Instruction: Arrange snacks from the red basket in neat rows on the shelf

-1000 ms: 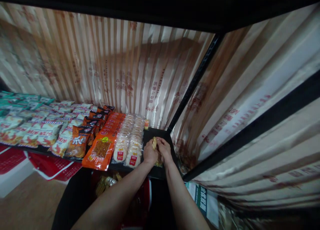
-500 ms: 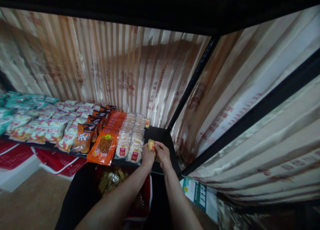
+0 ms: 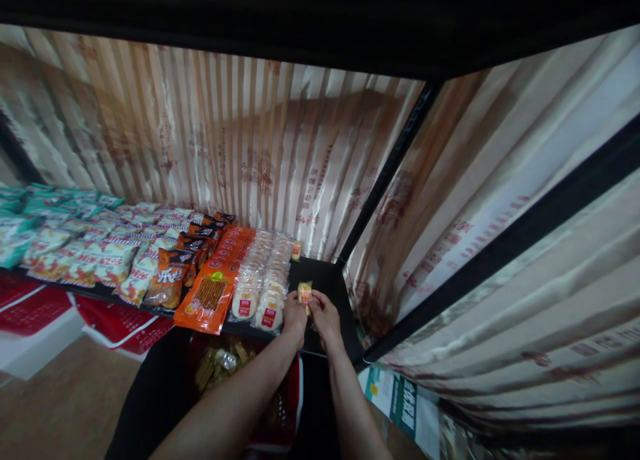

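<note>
A small yellow snack packet [image 3: 305, 291] with a red and white label is held upright over the black shelf [image 3: 320, 271]. My left hand [image 3: 294, 315] grips it from the left with closed fingers. From the right, the fingers of my right hand [image 3: 326, 315] pinch its lower edge. A similar yellow packet [image 3: 297, 250] stands at the back of the shelf. Just left of my hands lie two rows of clear-wrapped round rice crackers [image 3: 271, 308], then flat orange packs of brown sticks [image 3: 210, 292].
Orange and black snack bags [image 3: 168, 279], white bags [image 3: 115, 263] and green bags [image 3: 17, 228] line the shelf further left. Below my arms is a red basket [image 3: 299, 400] holding gold-wrapped pieces [image 3: 213, 365]. Black posts [image 3: 387, 173] and pleated curtains [image 3: 280, 133] border the shelf.
The yellow packet has been turned so its labelled face shows more toward me. Both hands stay on it, and the camera view has shifted slightly.
</note>
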A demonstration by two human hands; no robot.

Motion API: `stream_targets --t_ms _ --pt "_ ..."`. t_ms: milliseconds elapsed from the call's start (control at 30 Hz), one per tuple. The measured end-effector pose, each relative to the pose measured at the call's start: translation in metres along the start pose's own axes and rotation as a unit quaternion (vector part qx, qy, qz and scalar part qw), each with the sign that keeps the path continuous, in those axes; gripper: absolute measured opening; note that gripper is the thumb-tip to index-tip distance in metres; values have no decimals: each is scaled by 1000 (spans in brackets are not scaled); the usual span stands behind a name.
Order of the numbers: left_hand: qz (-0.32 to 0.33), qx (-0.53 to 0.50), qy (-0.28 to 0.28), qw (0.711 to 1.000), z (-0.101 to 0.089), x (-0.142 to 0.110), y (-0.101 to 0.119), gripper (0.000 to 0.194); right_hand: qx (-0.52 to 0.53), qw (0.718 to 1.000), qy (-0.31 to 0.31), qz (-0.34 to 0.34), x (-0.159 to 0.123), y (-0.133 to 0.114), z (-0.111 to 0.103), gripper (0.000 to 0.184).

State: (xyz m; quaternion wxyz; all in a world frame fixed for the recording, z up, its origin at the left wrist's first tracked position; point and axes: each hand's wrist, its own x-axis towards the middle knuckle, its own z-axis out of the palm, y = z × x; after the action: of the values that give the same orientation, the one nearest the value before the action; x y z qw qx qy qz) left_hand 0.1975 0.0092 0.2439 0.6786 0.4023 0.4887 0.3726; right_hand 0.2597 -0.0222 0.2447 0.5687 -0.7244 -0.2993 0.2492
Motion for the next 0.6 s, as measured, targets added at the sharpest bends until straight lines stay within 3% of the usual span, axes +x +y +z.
stream_targets --t_ms 100,233,600 --pt "-15 -29 8 999 7 1 4 35 -68 998 -11 -6 5 0 -6 42" --pt "-6 26 26 999 13 10 7 25 -164 986 -8 -16 15 3 -11 42" --pt "13 217 21 976 34 56 6 23 -198 980 -18 5 59 9 -10 26"
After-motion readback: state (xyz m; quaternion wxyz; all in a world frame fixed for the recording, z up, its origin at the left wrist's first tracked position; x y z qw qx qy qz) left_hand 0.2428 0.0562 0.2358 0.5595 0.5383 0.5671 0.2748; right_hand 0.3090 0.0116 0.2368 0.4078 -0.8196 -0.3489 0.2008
